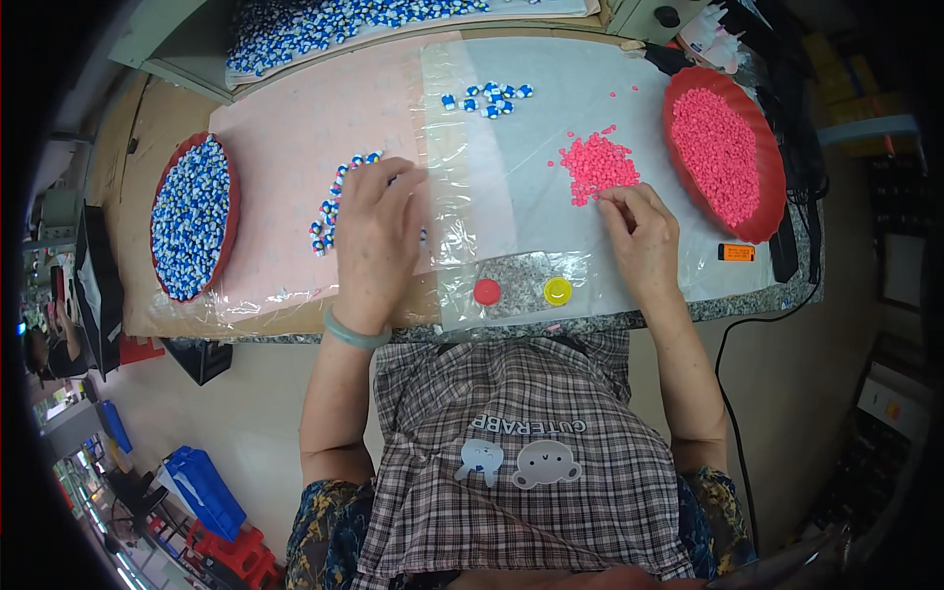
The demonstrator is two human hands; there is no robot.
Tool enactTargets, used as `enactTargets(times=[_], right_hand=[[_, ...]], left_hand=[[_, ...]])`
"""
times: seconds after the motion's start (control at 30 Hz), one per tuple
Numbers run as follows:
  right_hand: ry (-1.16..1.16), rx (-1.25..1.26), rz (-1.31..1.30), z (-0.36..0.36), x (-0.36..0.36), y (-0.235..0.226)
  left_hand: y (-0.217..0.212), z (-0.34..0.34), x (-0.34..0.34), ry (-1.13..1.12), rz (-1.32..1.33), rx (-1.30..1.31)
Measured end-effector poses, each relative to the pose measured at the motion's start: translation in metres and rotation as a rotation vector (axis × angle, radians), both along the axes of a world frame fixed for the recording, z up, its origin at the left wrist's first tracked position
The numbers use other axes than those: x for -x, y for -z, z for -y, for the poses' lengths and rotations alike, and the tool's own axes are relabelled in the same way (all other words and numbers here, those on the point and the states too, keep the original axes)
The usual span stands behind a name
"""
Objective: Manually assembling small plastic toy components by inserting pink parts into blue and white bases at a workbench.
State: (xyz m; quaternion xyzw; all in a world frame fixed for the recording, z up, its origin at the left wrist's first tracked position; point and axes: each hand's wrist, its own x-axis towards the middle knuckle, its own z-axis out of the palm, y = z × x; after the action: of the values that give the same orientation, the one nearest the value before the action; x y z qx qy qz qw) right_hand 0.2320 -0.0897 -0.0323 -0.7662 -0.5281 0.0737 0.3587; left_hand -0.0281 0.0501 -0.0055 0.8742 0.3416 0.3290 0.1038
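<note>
Hands curl by rounded blue-white beads and pink granules.

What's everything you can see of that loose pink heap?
The heap of bead-like pieces is bright pink, shiny and plastic-looking: tiny roundish bits, packed toward the middle, a few strays around the edge. It lies loose on a whitish sheet, left of the scalloped red dish. The right hand is at its lower right edge; whether it grips a piece is unclear.
</note>
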Motion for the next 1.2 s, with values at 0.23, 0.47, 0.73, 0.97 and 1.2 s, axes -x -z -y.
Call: enactTargets(times=[0.23, 0.47, 0.73, 0.97, 1.2], right_hand=[[-0.059, 0.020, 0.182, -0.005, 0.001, 0.001], [-0.117, 0.149, 0.161, -0.004, -0.001, -0.011], [-0.211, 0.158, 0.127, -0.002, -0.009, -0.014], [-0.144, 0.045, -0.122, 0.010, -0.011, -0.011], [-0.181, 0.056, -0.546, 0.014, 0.006, -0.020]], left_hand=[[0.017, -0.043, -0.074, 0.175, 0.025, -0.032], [0.038, -0.072, -0.116, 0.227, -0.141, -0.207], [0.016, -0.053, -0.107, 0.201, -0.090, -0.193], [0.001, 0.014, -0.075, 0.374, 0.283, 0.725], [0.001, 0.051, -0.070, 0.380, 0.360, 1.288]])
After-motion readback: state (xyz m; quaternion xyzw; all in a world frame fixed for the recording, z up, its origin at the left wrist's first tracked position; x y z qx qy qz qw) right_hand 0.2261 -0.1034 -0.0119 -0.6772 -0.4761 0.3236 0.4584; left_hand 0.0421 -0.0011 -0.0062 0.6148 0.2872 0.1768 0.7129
